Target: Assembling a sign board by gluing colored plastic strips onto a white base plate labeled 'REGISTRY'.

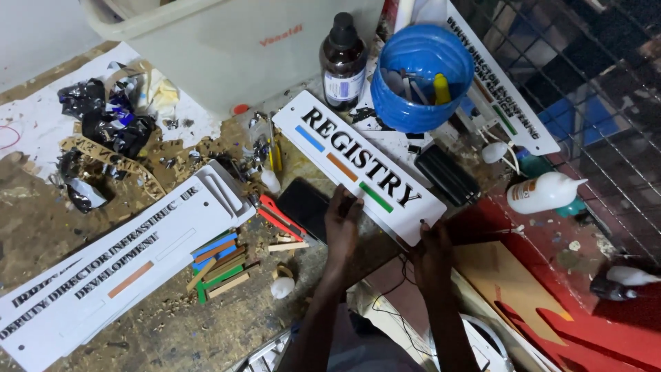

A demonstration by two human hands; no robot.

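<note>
Head view, read from the left edge of the frame to the right:

- Crumpled black and silver foil scraps (103, 120) lie at the upper left on a scarred, dust-strewn table (41, 220), pushed clear of the working spot.
- A long white sign with black lettering (117, 272) runs diagonally across the lower left, laid flat, likely so its stuck-on letters and orange bar stay put.
- Small coloured strips (217, 265), blue, orange, green and wood-toned, sit piled just right of it, close to the hands for easy picking.
- Left hand (342, 220) rests fingers-down on the lower edge of the white nameplate (358, 165), pressing it flat; it pinches nothing.
- That nameplate lies at centre frame, tilted down to the right, with blue, orange and green bars under its letters.
- Right hand (432, 241) touches the plate's lower right corner, fingertips curled on the edge, seemingly steadying it.
- A brown bottle (343, 62) and a blue tub of tools (421, 76) stand above.
- A white glue bottle (544, 193) lies on its side at the right.
</note>
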